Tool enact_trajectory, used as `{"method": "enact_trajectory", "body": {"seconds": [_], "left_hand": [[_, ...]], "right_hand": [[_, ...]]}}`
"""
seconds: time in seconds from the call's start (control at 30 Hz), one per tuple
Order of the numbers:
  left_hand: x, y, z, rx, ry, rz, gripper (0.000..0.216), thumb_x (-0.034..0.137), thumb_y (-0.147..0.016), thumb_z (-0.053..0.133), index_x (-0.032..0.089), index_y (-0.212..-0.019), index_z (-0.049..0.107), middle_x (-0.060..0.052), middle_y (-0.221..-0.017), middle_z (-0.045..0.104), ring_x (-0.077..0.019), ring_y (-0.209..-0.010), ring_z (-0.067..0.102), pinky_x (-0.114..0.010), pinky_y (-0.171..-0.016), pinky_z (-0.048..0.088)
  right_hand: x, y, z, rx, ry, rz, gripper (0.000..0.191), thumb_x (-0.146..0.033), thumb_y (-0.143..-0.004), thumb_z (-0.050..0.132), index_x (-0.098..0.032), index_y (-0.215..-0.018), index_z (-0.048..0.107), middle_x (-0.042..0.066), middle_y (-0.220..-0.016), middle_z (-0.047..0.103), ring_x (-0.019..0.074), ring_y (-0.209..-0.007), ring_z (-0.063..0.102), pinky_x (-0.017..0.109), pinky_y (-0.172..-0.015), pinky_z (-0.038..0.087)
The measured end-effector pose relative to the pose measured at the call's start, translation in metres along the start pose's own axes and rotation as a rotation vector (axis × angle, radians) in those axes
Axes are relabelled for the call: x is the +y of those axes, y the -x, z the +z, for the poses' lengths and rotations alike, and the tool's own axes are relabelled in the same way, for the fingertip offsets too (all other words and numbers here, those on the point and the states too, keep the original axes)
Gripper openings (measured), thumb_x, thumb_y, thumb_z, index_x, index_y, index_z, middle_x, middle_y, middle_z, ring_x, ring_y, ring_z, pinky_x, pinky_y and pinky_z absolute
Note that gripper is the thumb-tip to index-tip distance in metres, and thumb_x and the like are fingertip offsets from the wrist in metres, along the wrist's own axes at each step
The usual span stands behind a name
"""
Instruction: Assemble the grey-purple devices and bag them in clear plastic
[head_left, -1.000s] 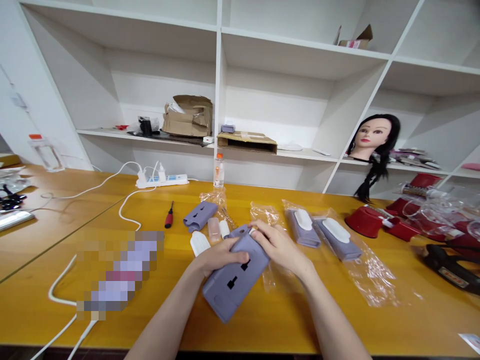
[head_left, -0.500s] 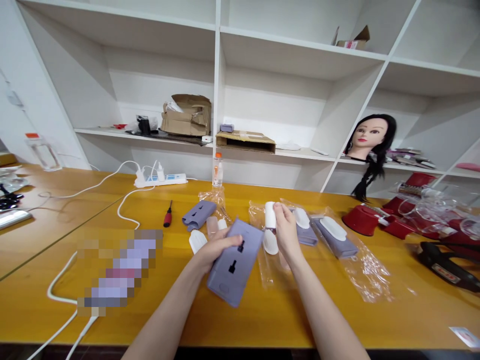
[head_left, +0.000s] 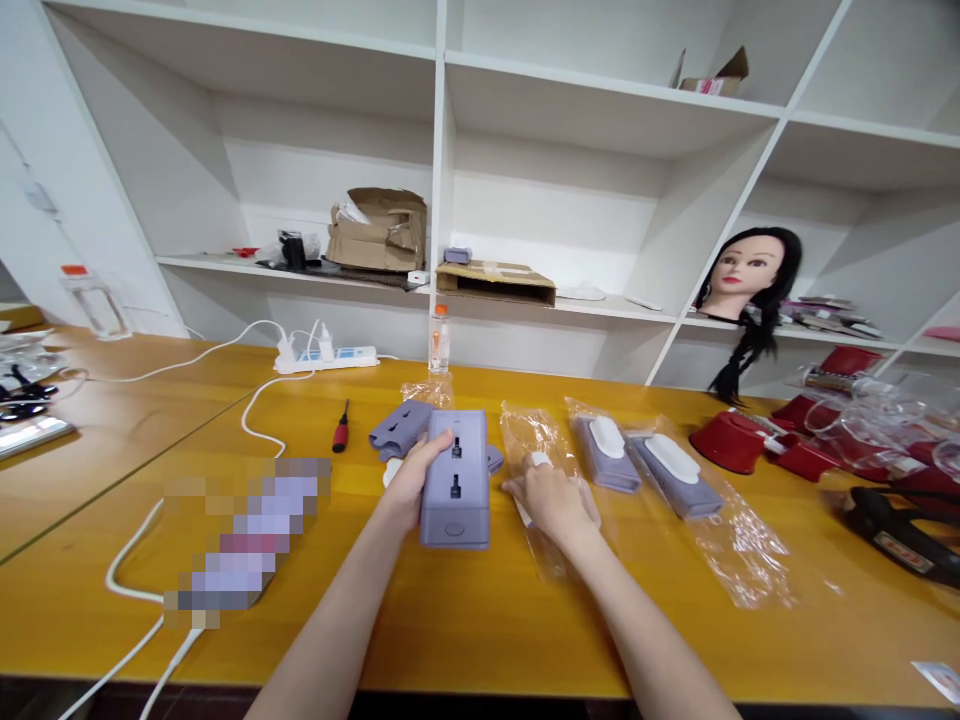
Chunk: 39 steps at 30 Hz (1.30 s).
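Note:
My left hand (head_left: 414, 482) grips a lavender box-shaped plastic housing (head_left: 454, 515) by its left side, thumb on the slotted face. That face has two dark slots and an oval outline near its lower end. My right hand (head_left: 553, 497) is low over a clear plastic bag (head_left: 525, 420), its fingers curled downward. A small white part (head_left: 540, 458) shows at its fingertips; the rest of what it grasps is hidden. Behind the held housing lies another lavender piece (head_left: 401, 428), and a white piece (head_left: 391, 472) peeks out beside my left hand.
Two lavender units with white oval pieces (head_left: 606, 437) (head_left: 673, 459) lie on bags at right. A red screwdriver (head_left: 340, 434), blurred lavender object (head_left: 251, 540) and power strip (head_left: 337, 358) are at left. Red parts (head_left: 724, 440) and a black headband-like item (head_left: 896, 535) sit far right.
My right hand has come down onto the plastic bag, and the white cylinder it held up is no longer plainly visible. My left hand has turned the lavender housing more upright.

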<state>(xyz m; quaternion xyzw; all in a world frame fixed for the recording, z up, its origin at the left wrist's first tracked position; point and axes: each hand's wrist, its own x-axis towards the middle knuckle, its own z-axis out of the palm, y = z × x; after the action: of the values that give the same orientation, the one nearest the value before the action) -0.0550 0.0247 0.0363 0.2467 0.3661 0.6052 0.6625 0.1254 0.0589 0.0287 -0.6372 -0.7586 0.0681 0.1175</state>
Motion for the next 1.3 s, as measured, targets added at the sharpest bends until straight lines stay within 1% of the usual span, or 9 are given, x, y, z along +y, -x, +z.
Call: {"method": "enact_trajectory", "body": {"seconds": [0.1,0.2,0.3,0.43,0.53,0.67,0.83,0.97,1.3], "left_hand": [[-0.006,-0.006,-0.001,0.017,-0.064,0.055,0.035,0.035,-0.065,0.068,0.015,-0.093,0.06,-0.005,-0.074,0.067,-0.0173,-0.061,0.064,-0.026,-0.056,0.049],[-0.011,-0.009,-0.001,0.048,-0.108,0.147,0.034,0.038,-0.063,0.07,0.015,-0.087,0.061,-0.003,-0.07,0.066,-0.0144,-0.057,0.061,-0.024,-0.056,0.048],[-0.013,-0.009,0.001,0.093,-0.09,0.254,0.037,0.039,-0.062,0.07,0.016,-0.089,0.061,0.0,-0.07,0.065,-0.0131,-0.059,0.06,-0.024,-0.059,0.048],[-0.013,-0.008,0.004,0.138,-0.045,0.303,0.038,0.039,-0.061,0.07,0.017,-0.091,0.061,0.0,-0.073,0.065,-0.0123,-0.059,0.059,-0.025,-0.061,0.048],[-0.014,-0.007,0.007,0.165,0.007,0.312,0.038,0.041,-0.061,0.069,0.018,-0.091,0.06,0.0,-0.072,0.065,-0.0123,-0.057,0.058,-0.025,-0.058,0.047],[-0.017,-0.005,0.011,0.191,0.029,0.374,0.038,0.04,-0.06,0.07,0.017,-0.088,0.06,0.001,-0.071,0.064,-0.012,-0.058,0.058,-0.025,-0.058,0.047],[-0.016,-0.013,0.005,0.258,0.056,0.466,0.034,0.039,-0.059,0.07,0.02,-0.086,0.06,0.002,-0.073,0.063,-0.0121,-0.062,0.058,-0.024,-0.06,0.047],[-0.018,-0.02,-0.001,0.392,0.123,0.519,0.036,0.041,-0.061,0.068,0.024,-0.092,0.06,0.003,-0.079,0.063,-0.0127,-0.067,0.059,-0.026,-0.064,0.047],[-0.029,-0.014,0.004,0.277,0.083,0.565,0.037,0.041,-0.061,0.068,0.018,-0.089,0.058,-0.002,-0.079,0.063,-0.0143,-0.068,0.059,-0.026,-0.064,0.047]], "right_hand": [[-0.005,0.003,-0.012,0.042,-0.021,-0.017,0.03,-0.038,-0.085,0.044,-0.014,-0.093,0.059,0.02,-0.088,0.063,0.0315,-0.087,0.061,0.04,-0.073,0.041],[-0.014,0.008,-0.019,-0.001,-0.417,-0.119,0.037,-0.042,-0.09,0.029,-0.017,-0.101,0.055,0.01,-0.082,0.063,0.0215,-0.075,0.062,0.033,-0.067,0.044],[-0.024,0.016,-0.014,-0.248,-0.933,-0.222,0.037,-0.041,-0.082,0.046,-0.021,-0.113,0.048,0.006,-0.091,0.062,0.0176,-0.079,0.06,0.029,-0.066,0.046],[-0.027,0.024,-0.003,-0.474,-1.233,-0.158,0.071,-0.022,-0.063,0.068,-0.029,-0.126,0.034,0.004,-0.107,0.058,0.0158,-0.087,0.058,0.027,-0.067,0.046],[-0.026,0.026,0.002,-0.588,-1.309,-0.053,0.073,-0.017,-0.058,0.07,-0.027,-0.123,0.036,0.003,-0.098,0.062,0.0144,-0.075,0.062,0.025,-0.061,0.046],[-0.026,0.023,0.012,-0.731,-1.374,-0.022,0.048,-0.017,-0.057,0.07,-0.017,-0.101,0.051,0.003,-0.083,0.066,0.0152,-0.063,0.066,0.023,-0.058,0.045],[-0.018,0.015,0.018,-0.79,-1.475,-0.056,0.043,-0.023,-0.06,0.073,-0.017,-0.096,0.051,0.002,-0.078,0.066,0.0175,-0.067,0.068,0.021,-0.056,0.046],[-0.017,0.012,0.016,-0.788,-1.539,-0.102,0.043,-0.027,-0.063,0.073,-0.019,-0.099,0.051,0.001,-0.082,0.065,0.0169,-0.07,0.068,0.02,-0.055,0.047],[-0.027,0.018,0.02,-0.646,-1.404,-0.026,0.033,-0.021,-0.053,0.073,-0.013,-0.081,0.057,0.002,-0.068,0.065,0.0123,-0.056,0.063,0.019,-0.05,0.042]]}}
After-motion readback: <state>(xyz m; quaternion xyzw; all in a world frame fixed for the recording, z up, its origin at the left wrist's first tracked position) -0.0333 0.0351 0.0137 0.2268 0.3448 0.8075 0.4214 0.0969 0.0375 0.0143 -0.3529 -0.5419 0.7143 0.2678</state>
